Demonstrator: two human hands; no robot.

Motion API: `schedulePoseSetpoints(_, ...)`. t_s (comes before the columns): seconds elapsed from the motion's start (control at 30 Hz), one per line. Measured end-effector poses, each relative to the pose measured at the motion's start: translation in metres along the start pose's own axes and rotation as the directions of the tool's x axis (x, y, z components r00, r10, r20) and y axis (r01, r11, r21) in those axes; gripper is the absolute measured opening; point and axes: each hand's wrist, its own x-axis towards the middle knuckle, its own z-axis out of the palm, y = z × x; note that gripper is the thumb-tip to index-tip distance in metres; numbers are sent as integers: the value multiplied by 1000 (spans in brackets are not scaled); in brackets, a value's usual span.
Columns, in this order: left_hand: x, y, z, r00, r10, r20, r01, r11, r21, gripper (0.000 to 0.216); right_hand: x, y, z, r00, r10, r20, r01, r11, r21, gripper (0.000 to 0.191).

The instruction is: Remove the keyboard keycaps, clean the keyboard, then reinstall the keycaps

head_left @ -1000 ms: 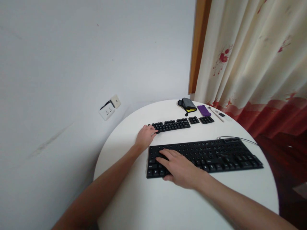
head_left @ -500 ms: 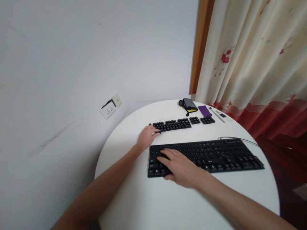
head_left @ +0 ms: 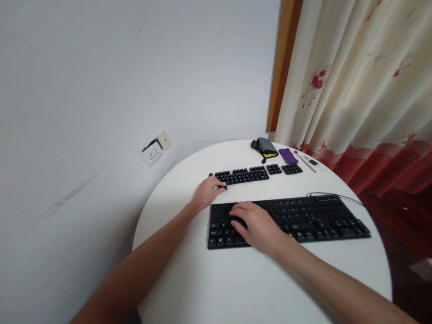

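A black keyboard point(head_left: 303, 220) lies on the round white table, with full keycaps along its lower rows and small bare key posts in the upper ones. Over its left part rests my right hand point(head_left: 254, 225), fingers bent and close together, thumb held apart from them. Behind the keyboard, loose black keycaps point(head_left: 243, 175) are lined up in groups. My left hand point(head_left: 205, 192) is closed at the left end of these keycaps. A small thing with a pale part and a dark end point(head_left: 225, 186) shows at its fingertips, too small to name.
Further back lie a folded grey and yellow cloth point(head_left: 266, 147), a purple cloth point(head_left: 288, 156) and a thin brush-like stick point(head_left: 305, 162). The keyboard's cable point(head_left: 337, 195) runs off to the right. A wall with a socket point(head_left: 151, 154) stands to the left, a curtain point(head_left: 337, 90) at the right.
My right hand has shifted slightly right and drawn its spread fingers together over the keys. The left hand stays almost where it was.
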Motion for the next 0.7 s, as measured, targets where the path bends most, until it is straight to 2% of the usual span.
schedulePoseSetpoints(0.07, -3, 8, -4, 1000, 13, 6, -13, 1000, -4, 11, 2, 5, 0, 996, 53, -73, -50, 998, 32, 18)
schedulePoseSetpoints(0.17, -13, 33, -14, 997, 80, 25, -78, 995, -56, 12, 5, 12, -2, 985, 93, -148, -81, 993, 81, 19)
schedulePoseSetpoints(0.3, -30, 77, -26, 979, 193, 60, -181, 970, -161, 12, 6, 18, -4, 980, 80, -184, -52, 987, 153, 24)
schedulePoseSetpoints(0.4, -37, 99, -31, 975, 201, 95, -178, 961, -209, 8, 7, 20, -4, 973, 103, -205, -64, 980, 187, 18)
schedulePoseSetpoints(0.53, -37, 103, -31, 971, 174, 162, -125, 954, -274, 7, 7, 23, -4, 973, 127, -193, -84, 973, 214, 13)
schedulePoseSetpoints(0.7, -36, 87, -31, 963, 64, 261, 25, 945, -327, 10, 7, 23, -8, 972, 146, -183, -107, 973, 205, 13)
